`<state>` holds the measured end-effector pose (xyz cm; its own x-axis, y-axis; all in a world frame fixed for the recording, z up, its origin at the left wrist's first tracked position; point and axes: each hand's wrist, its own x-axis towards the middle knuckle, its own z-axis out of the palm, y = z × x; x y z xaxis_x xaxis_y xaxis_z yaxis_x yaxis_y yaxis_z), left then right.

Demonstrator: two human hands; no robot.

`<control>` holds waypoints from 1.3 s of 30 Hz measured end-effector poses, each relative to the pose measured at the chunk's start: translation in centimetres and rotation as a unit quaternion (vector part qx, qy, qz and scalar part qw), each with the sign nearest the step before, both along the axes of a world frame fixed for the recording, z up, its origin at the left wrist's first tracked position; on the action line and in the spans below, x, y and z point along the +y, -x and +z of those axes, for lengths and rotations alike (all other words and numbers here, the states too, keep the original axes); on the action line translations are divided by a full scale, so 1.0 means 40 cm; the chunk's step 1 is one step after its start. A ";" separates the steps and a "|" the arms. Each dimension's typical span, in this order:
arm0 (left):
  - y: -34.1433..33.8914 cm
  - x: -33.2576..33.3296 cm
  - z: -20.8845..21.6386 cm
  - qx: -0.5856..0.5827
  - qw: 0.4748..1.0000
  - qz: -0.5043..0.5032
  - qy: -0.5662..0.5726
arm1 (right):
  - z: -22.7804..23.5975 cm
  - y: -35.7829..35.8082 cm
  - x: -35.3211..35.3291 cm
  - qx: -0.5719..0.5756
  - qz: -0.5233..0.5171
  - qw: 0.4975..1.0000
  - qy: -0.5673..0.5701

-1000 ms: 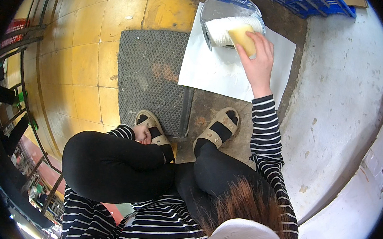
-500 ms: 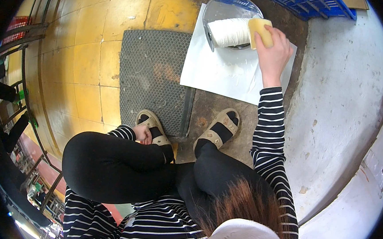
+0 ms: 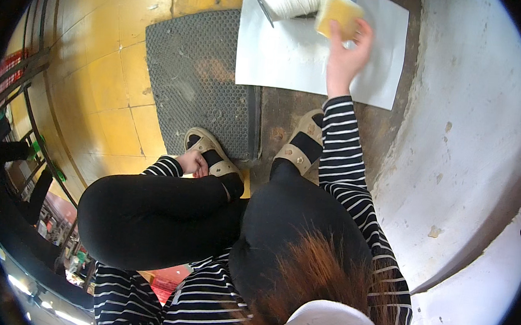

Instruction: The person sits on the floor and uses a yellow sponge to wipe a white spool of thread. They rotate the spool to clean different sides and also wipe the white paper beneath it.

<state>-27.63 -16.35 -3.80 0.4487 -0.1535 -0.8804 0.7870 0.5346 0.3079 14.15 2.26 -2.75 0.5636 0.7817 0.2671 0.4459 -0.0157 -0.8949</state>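
Observation:
My right hand reaches forward, its fingers closed on a yellow sponge. The block is blurred a little by motion and hangs at the right, near side of a spool of white cord. Whether sponge and cord touch, I cannot tell. The spool lies on its side on a white sheet, partly cut off by the upper edge of the view. Beside my left sandal, my left hand hangs past my bent knee, fingers loosely bent and holding nothing visible.
A dark rubber mat lies left of the sheet, over yellow floor tiles. My right sandal stands just below the sheet. A worn pale wall rises on the right. Dark metal racking runs along the left.
My right hand has drawn the sponge toward me from the cord's right end, and the sponge has turned. The view has shifted, so the spool sits higher and the blue crate is out of sight.

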 end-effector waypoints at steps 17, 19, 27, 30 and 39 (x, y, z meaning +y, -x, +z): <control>-0.003 0.009 0.005 0.024 0.999 -0.028 0.013 | -0.053 0.100 -0.070 -0.018 0.056 0.998 -0.006; -0.001 0.009 0.005 0.028 0.999 -0.025 0.014 | -0.062 0.103 -0.069 -0.063 0.063 0.995 -0.045; 0.000 0.012 0.002 0.021 0.999 -0.030 0.014 | -0.053 0.075 -0.037 -0.177 0.095 0.974 -0.107; -0.004 0.013 0.004 0.021 0.999 -0.037 0.005 | -0.020 0.043 -0.018 -0.224 0.074 0.969 -0.076; -0.006 0.014 0.008 0.027 0.999 -0.028 0.008 | 0.188 -0.031 0.107 -0.255 0.077 0.963 -0.046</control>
<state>-27.39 -15.78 -3.46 0.3899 -0.1917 -0.9007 0.8317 0.4931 0.2551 15.39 6.56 4.75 0.2206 0.8056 0.5498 0.8185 0.1536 -0.5535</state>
